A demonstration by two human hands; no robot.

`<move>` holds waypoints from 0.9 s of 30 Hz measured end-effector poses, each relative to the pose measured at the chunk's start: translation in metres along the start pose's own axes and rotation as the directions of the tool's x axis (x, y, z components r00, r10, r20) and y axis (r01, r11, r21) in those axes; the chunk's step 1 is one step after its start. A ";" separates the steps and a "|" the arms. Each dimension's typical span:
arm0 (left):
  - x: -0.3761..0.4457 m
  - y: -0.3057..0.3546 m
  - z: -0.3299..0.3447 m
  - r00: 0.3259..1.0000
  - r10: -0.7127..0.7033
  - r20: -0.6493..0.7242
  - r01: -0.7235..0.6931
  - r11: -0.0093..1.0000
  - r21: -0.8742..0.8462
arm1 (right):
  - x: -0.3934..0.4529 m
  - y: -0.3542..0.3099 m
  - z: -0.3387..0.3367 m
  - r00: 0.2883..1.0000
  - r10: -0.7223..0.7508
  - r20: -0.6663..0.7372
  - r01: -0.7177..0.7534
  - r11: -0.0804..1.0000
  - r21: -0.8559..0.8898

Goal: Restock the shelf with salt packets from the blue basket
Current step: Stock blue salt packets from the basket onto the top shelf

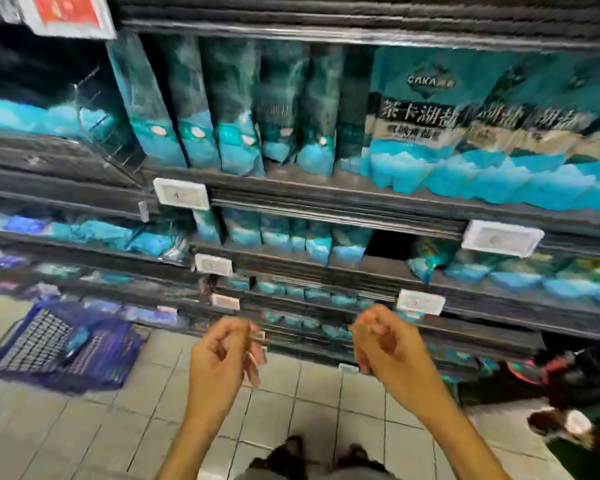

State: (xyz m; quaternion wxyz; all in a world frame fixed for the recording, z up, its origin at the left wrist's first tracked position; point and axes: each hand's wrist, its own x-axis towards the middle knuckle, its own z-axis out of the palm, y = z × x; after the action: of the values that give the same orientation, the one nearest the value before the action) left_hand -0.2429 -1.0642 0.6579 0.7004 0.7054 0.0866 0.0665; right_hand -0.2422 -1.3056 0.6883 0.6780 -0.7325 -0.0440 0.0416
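Note:
The blue basket [59, 344] sits on the tiled floor at the lower left, against the foot of the shelving, with one teal packet [77, 336] showing inside. Teal salt packets [222, 109] stand in rows on the dark shelf [326, 199] at chest height, and more fill the shelves below. My left hand [222, 355] and my right hand [381, 341] hang in front of the lower shelves, fingers loosely curled, holding nothing. The picture is blurred by motion.
White price tags [181, 194] clip onto the shelf edges. A wire divider [94, 116] stands at the left end of the upper shelf. A gap [388, 244] shows in the second shelf's row. Another person's shoe [561, 424] is at the lower right. My feet [291, 459] are below.

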 end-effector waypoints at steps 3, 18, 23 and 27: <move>-0.038 -0.042 -0.027 0.989 -0.132 -0.067 0.134 0.991 0.027 | -0.025 0.035 0.013 0.995 0.099 0.026 -0.098 0.994 -0.042; -0.138 -0.072 -0.071 0.828 -0.249 -0.502 0.282 0.959 -0.009 | -0.089 0.101 0.039 0.894 0.382 0.236 -0.282 0.887 -0.366; -0.196 -0.087 -0.065 0.680 -0.337 -0.651 0.357 0.928 -0.107 | -0.088 0.099 0.047 0.806 0.359 0.472 -0.142 0.890 -0.434; -0.249 -0.097 -0.063 0.568 -0.382 -0.729 0.364 0.911 -0.194 | -0.080 0.101 0.076 0.692 0.386 0.611 -0.150 0.904 -0.400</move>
State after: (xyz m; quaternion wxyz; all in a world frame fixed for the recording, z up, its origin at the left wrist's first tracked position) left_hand -0.5026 -1.0559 0.5689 0.6060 0.5709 0.5148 0.2044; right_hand -0.3301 -1.2476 0.5820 0.4733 -0.7642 -0.1848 0.3974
